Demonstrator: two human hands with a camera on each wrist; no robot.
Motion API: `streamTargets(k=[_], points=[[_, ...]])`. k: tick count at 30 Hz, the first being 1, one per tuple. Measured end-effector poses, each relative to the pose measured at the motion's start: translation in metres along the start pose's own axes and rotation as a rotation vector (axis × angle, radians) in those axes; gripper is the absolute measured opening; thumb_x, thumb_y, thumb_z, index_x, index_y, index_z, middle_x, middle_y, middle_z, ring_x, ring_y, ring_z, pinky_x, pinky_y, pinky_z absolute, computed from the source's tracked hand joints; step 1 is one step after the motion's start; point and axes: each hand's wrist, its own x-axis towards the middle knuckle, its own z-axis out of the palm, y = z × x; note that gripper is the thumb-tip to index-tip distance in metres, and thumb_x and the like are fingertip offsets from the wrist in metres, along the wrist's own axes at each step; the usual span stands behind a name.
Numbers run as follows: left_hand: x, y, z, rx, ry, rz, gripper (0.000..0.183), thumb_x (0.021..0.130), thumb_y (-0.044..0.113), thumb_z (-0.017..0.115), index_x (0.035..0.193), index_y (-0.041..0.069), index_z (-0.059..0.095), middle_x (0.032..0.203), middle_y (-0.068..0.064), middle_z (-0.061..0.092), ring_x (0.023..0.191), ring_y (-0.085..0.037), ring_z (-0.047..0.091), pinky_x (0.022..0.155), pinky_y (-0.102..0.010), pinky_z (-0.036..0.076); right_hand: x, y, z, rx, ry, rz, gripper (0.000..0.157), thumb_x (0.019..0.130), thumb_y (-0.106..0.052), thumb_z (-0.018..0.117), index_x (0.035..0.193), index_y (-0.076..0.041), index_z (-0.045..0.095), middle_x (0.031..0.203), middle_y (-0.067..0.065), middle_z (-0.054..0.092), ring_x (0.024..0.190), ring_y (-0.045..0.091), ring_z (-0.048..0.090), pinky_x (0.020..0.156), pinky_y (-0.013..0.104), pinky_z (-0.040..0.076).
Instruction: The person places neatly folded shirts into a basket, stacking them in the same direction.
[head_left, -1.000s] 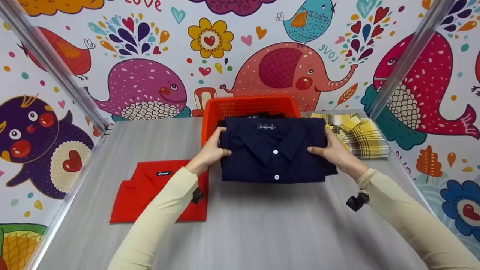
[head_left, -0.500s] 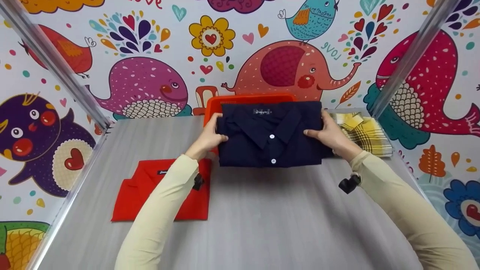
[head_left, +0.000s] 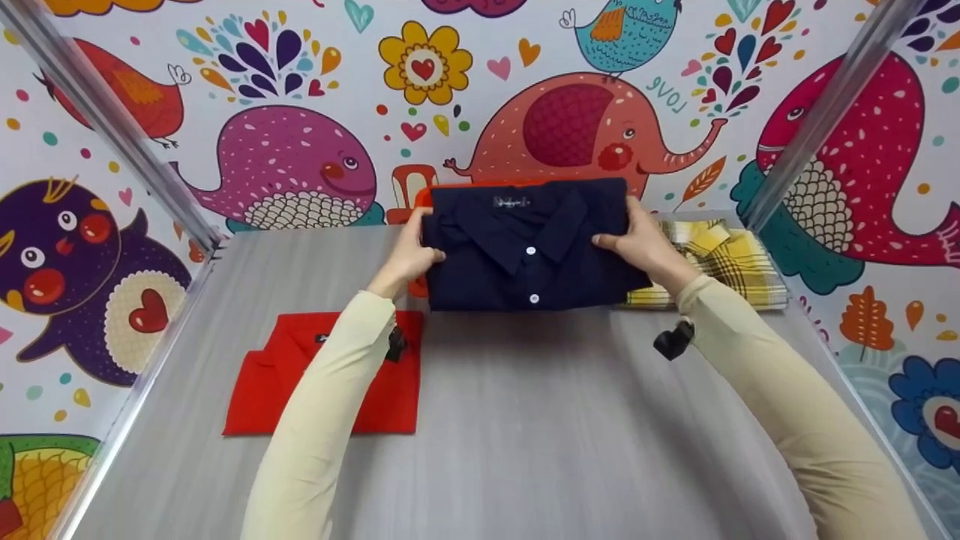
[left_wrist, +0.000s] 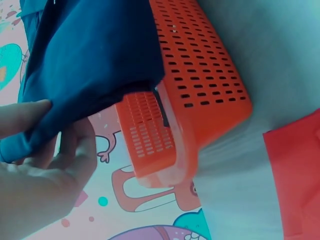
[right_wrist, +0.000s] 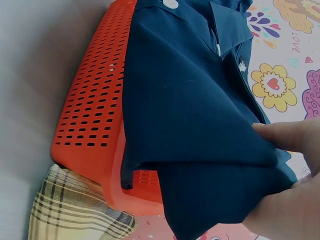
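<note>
As my left hand point(head_left: 407, 257) and right hand point(head_left: 646, 244) pinch its side edges, the folded navy shirt point(head_left: 484, 274) is over the perforated orange basket point(left_wrist: 187, 145). Collar label point(head_left: 511, 202): script too small to read. Round white buttons point(head_left: 531, 250), smooth cloth. Wall lettering point(right_wrist: 295, 42) reads "LOVE".

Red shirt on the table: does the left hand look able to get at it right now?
Probably not without letting go: the left hand is gripping the folded navy shirt over the basket. Otherwise, nothing appears to lie on the red shirt.
</note>
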Motion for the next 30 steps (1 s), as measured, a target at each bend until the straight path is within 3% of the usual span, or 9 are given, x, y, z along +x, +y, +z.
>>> streamTargets(k=[13,23,30], points=[[0.017,0.009,0.0,-0.034,0.088,0.011,0.077,0.074,-0.023,0.05,0.141,0.011,0.039,0.146,-0.013,0.037,0.124,-0.028,0.039,0.1,-0.042,0.035,0.021,-0.011,-0.001,0.047,0.03,0.006,0.073,0.088,-0.005,0.065,0.147,0.003,0.021,0.145,0.025,0.031,0.133,0.038,0.029,0.11,0.047,0.022],[0.026,0.015,-0.001,0.059,0.08,-0.061,0.081,0.076,-0.017,0.054,0.146,0.019,0.037,0.148,-0.012,0.037,0.126,-0.028,0.039,0.1,-0.041,0.035,0.035,-0.011,-0.001,0.044,0.053,0.062,0.076,0.089,-0.002,0.063,0.15,0.001,0.018,0.15,0.023,0.028,0.136,0.036,0.027,0.111,0.047,0.021],[0.039,0.016,-0.004,0.119,0.078,-0.024,0.081,0.074,-0.019,0.051,0.147,0.013,0.036,0.15,-0.011,0.035,0.127,-0.026,0.037,0.095,-0.035,0.033,0.052,-0.008,0.009,0.019,0.067,0.076,0.077,0.088,-0.003,0.064,0.151,-0.001,0.019,0.15,0.022,0.028,0.136,0.036,0.027,0.111,0.047,0.021]])
